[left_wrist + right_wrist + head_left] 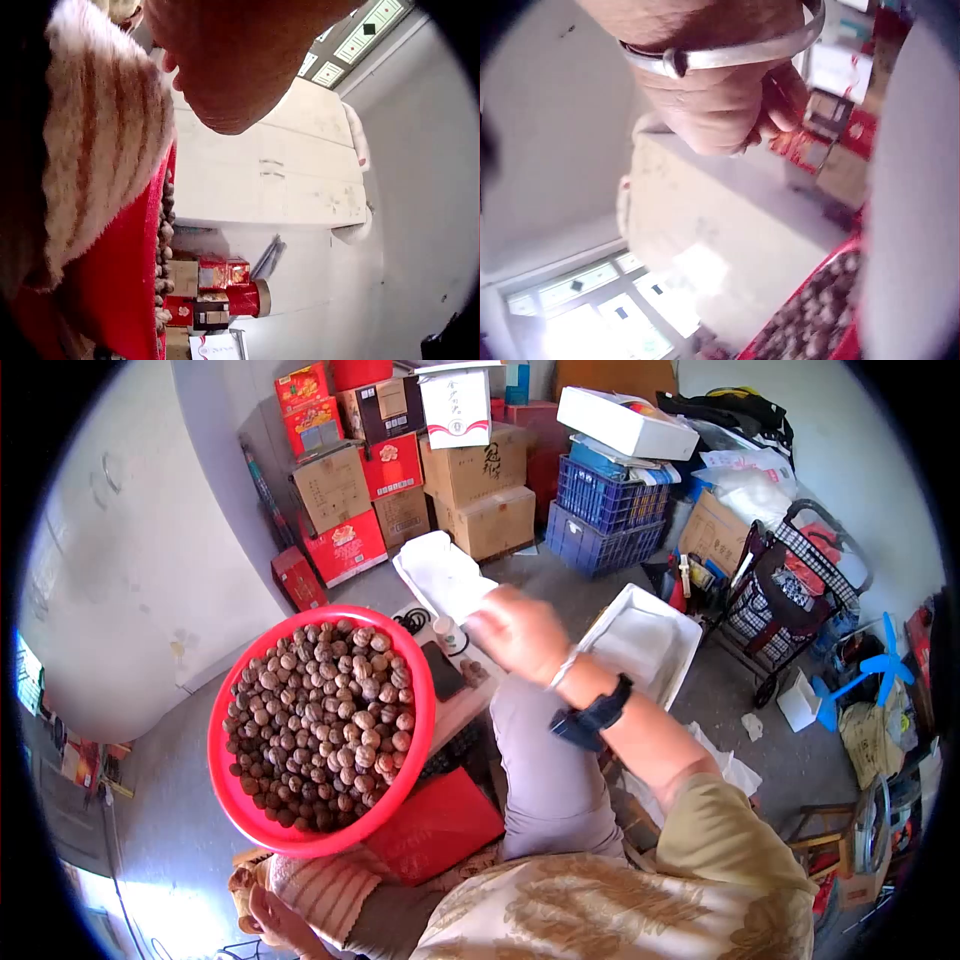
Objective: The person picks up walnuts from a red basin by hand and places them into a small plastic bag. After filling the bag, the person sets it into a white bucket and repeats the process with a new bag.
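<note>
Inside the round red plastic basin lie the brown, wrinkled, walnut-like nuts, heaped across its width. Judging by their look, each should feel light, hard and dry, with ridges that give your fingertips some grip; still, a round shell may roll out of a loose pinch. Take a single nut around its middle, with your thumb opposite your fingers (squeezing at one edge could shoot it sideways). As a load, the full basin would likely be heavy and its wall may flex, so you'd want both hands under opposite sides of the rim.

To the basin's right, your right hand is lifted near a white, shallow tray. It's blurred from above; the right wrist view shows its fingers bent, but you cannot tell how far they close or whether they hold anything. Below the basin, your left hand is beside the cream-and-brown striped, furry cloth, its opening and any hold unclear. Just right of the basin's near side is a flat-topped red box; farther right sits a deeper white rectangular tray.
</note>
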`<state>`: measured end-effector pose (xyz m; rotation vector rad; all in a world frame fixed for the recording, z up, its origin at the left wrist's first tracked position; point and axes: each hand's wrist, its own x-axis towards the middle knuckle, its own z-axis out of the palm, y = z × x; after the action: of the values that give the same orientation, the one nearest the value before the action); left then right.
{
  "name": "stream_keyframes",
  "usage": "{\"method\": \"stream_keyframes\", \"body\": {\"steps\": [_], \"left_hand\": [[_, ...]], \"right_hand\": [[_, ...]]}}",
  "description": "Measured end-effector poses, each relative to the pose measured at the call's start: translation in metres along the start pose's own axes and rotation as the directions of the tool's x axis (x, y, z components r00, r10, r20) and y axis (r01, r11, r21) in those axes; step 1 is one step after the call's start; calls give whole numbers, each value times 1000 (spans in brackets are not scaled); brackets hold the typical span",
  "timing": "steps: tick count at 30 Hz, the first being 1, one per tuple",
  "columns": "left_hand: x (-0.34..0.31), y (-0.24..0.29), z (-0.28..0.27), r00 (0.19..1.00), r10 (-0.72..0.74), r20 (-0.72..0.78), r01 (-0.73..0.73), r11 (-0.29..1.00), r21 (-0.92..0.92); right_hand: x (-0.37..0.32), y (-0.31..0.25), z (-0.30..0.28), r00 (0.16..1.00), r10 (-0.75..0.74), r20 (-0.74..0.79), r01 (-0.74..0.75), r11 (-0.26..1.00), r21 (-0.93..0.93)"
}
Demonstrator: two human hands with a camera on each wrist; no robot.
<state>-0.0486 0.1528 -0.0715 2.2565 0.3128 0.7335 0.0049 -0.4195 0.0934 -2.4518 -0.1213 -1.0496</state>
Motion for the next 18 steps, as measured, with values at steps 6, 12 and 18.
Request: {"method": "stream_keyframes", "body": {"steps": [6, 12, 18], "left_hand": [[-4, 13, 52, 996, 78, 35, -73, 988, -138], [-15, 49, 45, 971, 235, 47, -236, 971, 26], [-14, 56, 45, 969, 240, 59, -245, 962, 122]], "right_hand": [[-101, 208, -52, 792, 610, -14, -506, 644, -574], [-180, 253, -78, 404, 895, 188, -524, 395, -754], [-227, 321, -71, 592, 689, 419, -68, 561, -825]]}}
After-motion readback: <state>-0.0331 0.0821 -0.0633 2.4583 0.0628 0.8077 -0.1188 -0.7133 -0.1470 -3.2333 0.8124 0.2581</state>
